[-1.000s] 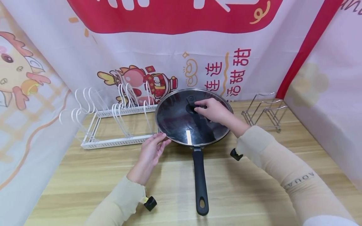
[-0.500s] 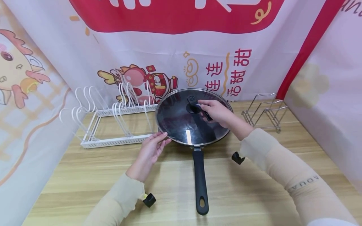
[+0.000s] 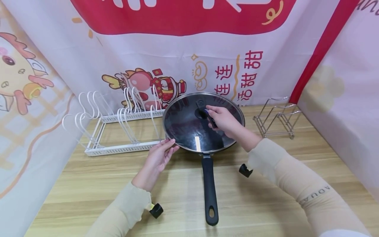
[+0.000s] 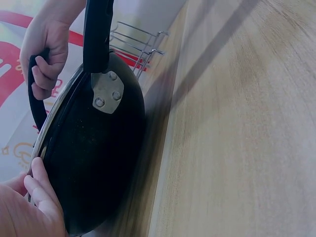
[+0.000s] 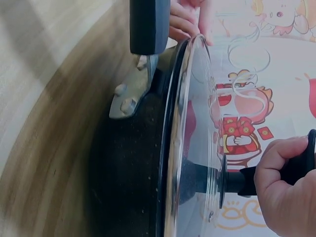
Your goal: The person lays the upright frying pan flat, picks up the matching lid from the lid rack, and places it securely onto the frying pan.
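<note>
A black frying pan (image 4: 98, 148) sits on the wooden table with its long handle (image 3: 209, 194) toward the person. Over it lies a glass lid (image 3: 183, 121) with a metal rim and a black knob handle (image 5: 298, 165). My right hand (image 3: 223, 120) grips that lid handle, fingers curled round it in both wrist views. At the pan's left front edge, my left hand (image 3: 160, 156) touches the rim, thumb on the lid's edge and fingers beneath. In the left wrist view, the left fingers (image 4: 42, 192) lie against the pan's side and rim.
A white rack (image 3: 124, 149) with upright wire loops stands left of the pan, its right end close to the rim. To the right is a small silver wire rack (image 3: 278, 118). Printed cloth (image 3: 165, 49) walls the back and both sides of the table (image 3: 177, 210).
My right hand has gone from fingertips at the lid handle to a curled grip round it, shifting slightly. The left hand stays at the rim; pan and lid look unmoved.
</note>
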The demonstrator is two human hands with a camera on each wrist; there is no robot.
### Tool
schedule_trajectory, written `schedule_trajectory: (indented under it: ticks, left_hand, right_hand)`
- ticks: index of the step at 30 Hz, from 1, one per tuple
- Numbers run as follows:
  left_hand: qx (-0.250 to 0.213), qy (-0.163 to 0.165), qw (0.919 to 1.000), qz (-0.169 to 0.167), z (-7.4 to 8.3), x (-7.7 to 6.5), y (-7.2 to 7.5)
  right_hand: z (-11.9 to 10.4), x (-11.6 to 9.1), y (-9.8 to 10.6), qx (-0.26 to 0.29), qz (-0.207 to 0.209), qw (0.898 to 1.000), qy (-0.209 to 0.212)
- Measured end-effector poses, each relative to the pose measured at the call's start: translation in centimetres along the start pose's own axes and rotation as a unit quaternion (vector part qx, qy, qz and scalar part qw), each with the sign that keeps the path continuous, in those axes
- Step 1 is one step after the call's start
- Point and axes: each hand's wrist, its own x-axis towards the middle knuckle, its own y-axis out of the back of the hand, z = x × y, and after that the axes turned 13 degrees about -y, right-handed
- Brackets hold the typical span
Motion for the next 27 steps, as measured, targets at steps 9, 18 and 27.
schedule_trajectory:
  ticks: [9, 18, 27]
  left_hand:
    - [-0.009, 0.003, 0.9999, 0.003, 0.3, -0.1, 0.0]
    - [-0.004, 0.007, 0.9998, -0.020, 0.8, -0.2, 0.4]
    - [0.018, 0.018, 0.9987, -0.045, 1.6, -0.2, 0.7]
  right_hand:
    - [-0.2, 0.0, -0.1, -0.013, 0.003, 1.000, 0.008]
    - [0.4, -0.2, 0.1, -0.056, 0.027, 0.997, 0.040]
    - [1.4, -0.7, 0.8, -0.067, 0.033, 0.995, 0.063]
